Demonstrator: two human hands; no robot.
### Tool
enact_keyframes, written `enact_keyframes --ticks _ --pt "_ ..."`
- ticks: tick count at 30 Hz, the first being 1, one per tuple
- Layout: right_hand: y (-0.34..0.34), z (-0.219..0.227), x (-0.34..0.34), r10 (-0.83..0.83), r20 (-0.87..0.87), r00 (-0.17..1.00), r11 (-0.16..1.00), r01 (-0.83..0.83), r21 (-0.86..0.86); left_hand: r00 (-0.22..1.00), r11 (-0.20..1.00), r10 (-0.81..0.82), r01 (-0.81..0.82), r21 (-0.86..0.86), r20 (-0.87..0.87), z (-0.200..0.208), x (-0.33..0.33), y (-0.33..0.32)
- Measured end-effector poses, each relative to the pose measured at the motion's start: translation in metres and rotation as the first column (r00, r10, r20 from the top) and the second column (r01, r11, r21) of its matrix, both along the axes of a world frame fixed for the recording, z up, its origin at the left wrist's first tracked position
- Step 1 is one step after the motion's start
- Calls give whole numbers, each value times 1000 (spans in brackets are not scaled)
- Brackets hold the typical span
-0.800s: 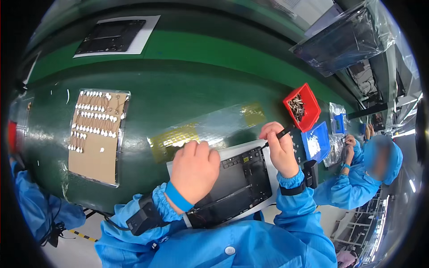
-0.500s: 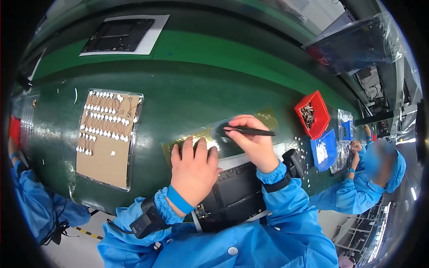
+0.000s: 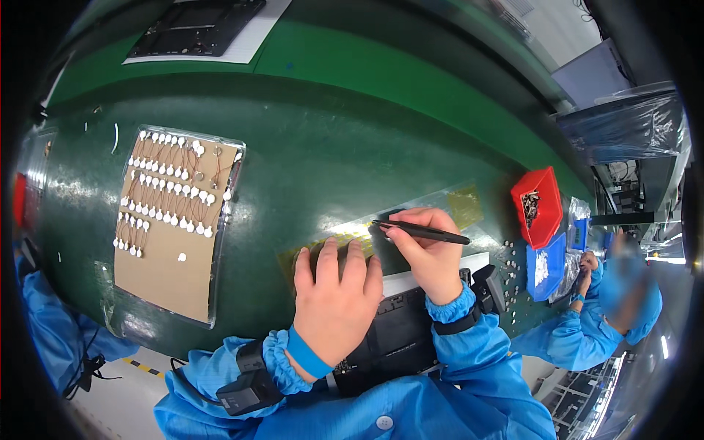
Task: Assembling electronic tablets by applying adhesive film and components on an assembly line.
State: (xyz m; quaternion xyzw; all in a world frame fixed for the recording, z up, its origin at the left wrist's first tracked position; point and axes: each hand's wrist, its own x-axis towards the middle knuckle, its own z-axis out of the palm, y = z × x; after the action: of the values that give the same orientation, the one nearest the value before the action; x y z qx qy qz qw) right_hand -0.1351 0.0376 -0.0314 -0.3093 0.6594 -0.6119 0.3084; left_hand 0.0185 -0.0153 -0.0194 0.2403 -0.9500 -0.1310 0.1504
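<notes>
My left hand (image 3: pixel 339 297) lies with its fingers spread and stretched out, pressing on the near edge of a clear strip with yellow patches (image 3: pixel 465 205). In my right hand (image 3: pixel 434 257) is a pair of black tweezers (image 3: pixel 433 234), pinched between thumb and fingers. Their tip points left, over the middle of the strip, close to my left fingertips; whether it touches anything is too small to tell. Below my hands, a black flat device panel (image 3: pixel 400 341) rests on white sheeting, partly covered by my arms.
To the left stands a tray with brown board (image 3: pixel 165 282) holding rows of wired white discs. At right are a red bin (image 3: pixel 546 227) of small metal parts, a blue bin (image 3: pixel 537 282) with white pieces, and scattered small discs (image 3: pixel 511 279). A co-worker (image 3: pixel 587 323) sits beyond.
The view has shifted, so the bench items sit differently in it. The tweezers still point left over the strip, and my left hand stays flat on it.
</notes>
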Motion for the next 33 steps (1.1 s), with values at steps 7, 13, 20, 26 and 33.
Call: enact_keyframes --ticks 7,13,20,26,33 --pt "2 0 0 0 0 1000 1000 0 -6 1000 1000 -1 1 -9 4 1 -1 1" --pt "3 0 0 0 -10 1000 1000 0 8 1000 1000 2 -3 -12 -8 0 -2 2" --pt "1 -1 1 16 -19 1000 1000 -16 -18 1000 1000 16 -16 -7 -3 2 0 1" --pt "4 -3 -4 -9 -44 999 1000 9 -8 1000 1000 -10 10 4 -29 -3 -6 -1" --pt "3 6 1 1 59 998 996 5 -94 999 1000 0 -1 -22 -35 -2 -3 1"
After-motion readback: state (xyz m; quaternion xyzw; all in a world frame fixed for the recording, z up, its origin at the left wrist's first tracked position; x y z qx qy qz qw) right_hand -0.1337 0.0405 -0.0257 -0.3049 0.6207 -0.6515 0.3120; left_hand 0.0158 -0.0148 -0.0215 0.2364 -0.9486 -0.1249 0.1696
